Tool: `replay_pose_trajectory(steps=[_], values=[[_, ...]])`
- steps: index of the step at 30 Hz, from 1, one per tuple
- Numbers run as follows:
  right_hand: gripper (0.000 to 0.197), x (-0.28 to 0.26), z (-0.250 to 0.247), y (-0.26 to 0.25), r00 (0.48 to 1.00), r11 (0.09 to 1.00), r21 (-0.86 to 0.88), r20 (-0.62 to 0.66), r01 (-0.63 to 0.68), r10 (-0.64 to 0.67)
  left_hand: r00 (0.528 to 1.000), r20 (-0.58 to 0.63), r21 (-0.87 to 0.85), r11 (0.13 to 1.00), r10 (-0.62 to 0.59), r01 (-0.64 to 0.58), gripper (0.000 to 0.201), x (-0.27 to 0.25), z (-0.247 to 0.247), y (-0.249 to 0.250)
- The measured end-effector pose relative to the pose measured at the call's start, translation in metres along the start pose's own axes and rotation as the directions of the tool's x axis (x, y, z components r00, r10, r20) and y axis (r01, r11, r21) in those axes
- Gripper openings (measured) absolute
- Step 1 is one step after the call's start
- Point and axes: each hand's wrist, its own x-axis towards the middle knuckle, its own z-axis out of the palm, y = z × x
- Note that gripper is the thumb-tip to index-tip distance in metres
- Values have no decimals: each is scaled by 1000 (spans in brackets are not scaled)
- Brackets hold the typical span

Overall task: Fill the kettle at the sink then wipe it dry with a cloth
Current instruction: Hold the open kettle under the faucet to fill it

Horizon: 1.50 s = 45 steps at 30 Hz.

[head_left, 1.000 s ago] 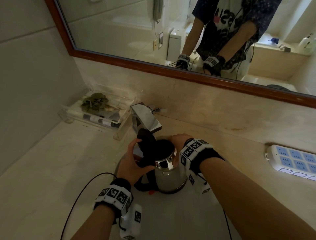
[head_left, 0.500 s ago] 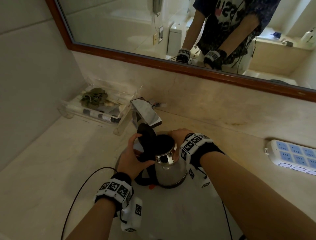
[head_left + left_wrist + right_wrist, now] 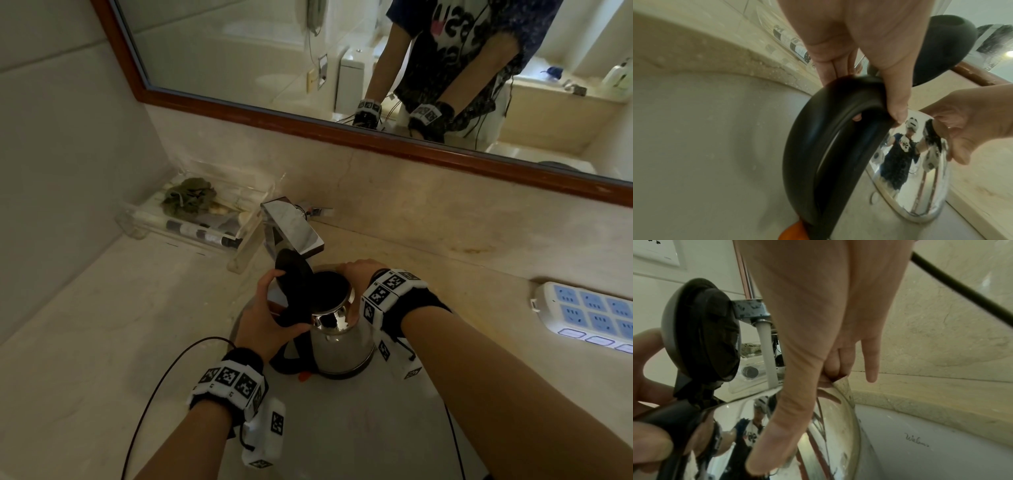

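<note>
A steel kettle (image 3: 339, 346) with a black handle (image 3: 818, 146) stands in the sink (image 3: 342, 438), its black lid (image 3: 294, 284) tipped up. Its mouth sits under the square chrome faucet (image 3: 291, 229). In the right wrist view a stream of water (image 3: 767, 356) runs from the faucet (image 3: 750, 308) into the kettle (image 3: 777, 426). My left hand (image 3: 270, 318) grips the handle. My right hand (image 3: 359, 270) holds the kettle's far rim, thumb down the steel side (image 3: 797, 402).
A clear tray (image 3: 205, 236) at the back left holds a green crumpled bundle (image 3: 188, 200) and small bottles. A white and blue power strip (image 3: 589, 315) lies on the counter to the right. A mirror (image 3: 342, 51) runs along the back wall. Thin cables trail from both wrists.
Both hands and the kettle keep their places under the faucet. Only the head view has drifted slightly.
</note>
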Motion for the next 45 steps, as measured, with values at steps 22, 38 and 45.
replay_pose_trajectory(steps=[22, 38, 45], values=[[56, 1, 3, 1, 1000, 1000, 4, -18, 6, -6, 1000, 17, -13, 1000, -5, 5, 88, -1, 0, 3], [56, 5, 0, 1, 999, 1000, -25, 33, -7, 8, 1000, 12, -8, 1000, -14, 15, 90, 1, 1, -1], [52, 4, 1, 2, 1000, 1000, -26, 22, -14, 15, 1000, 1, -11, 1000, -8, 8, 93, 2, 3, -6]])
